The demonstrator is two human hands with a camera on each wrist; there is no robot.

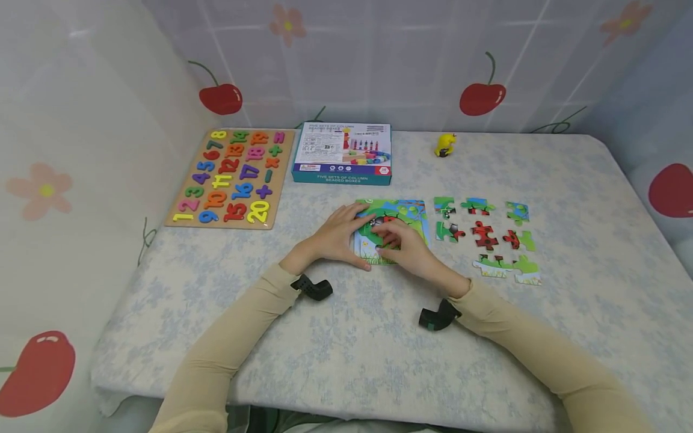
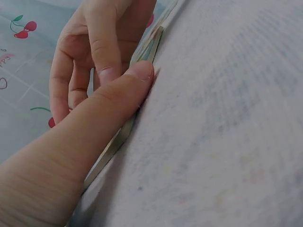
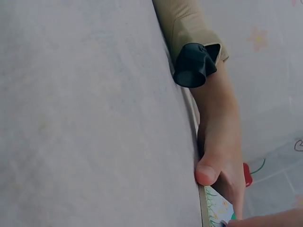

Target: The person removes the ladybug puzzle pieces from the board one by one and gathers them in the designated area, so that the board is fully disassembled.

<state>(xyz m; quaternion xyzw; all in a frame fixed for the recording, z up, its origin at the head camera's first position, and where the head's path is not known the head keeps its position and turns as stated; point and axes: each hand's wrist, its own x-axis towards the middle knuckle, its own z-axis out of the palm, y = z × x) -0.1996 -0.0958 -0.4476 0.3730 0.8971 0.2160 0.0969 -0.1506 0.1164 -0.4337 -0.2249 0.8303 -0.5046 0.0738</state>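
Note:
A jigsaw board [image 1: 400, 207] with a ladybug picture lies at the table's middle. My left hand [image 1: 338, 234] rests along its left side, fingers spread over the far left corner. In the left wrist view, the left thumb [image 2: 123, 94] lies against the board's edge. Over the picture, my right hand [image 1: 406, 248] has loosely bent fingers, thumb and index fingertip apart; they partly hide the ladybug. Loose jigsaw pieces sit right of the board, among them a red spotted piece [image 1: 484, 236], a sky-blue corner piece [image 1: 518, 211] and a grassy piece [image 1: 489, 266].
Beyond my left hand is a wooden number board [image 1: 227, 180] with coloured digits. Next to it lies a boxed bead set [image 1: 342, 153]. A small yellow toy figure [image 1: 445, 145] stands near the back edge. Patterned cloth [image 1: 346, 361] covers the table.

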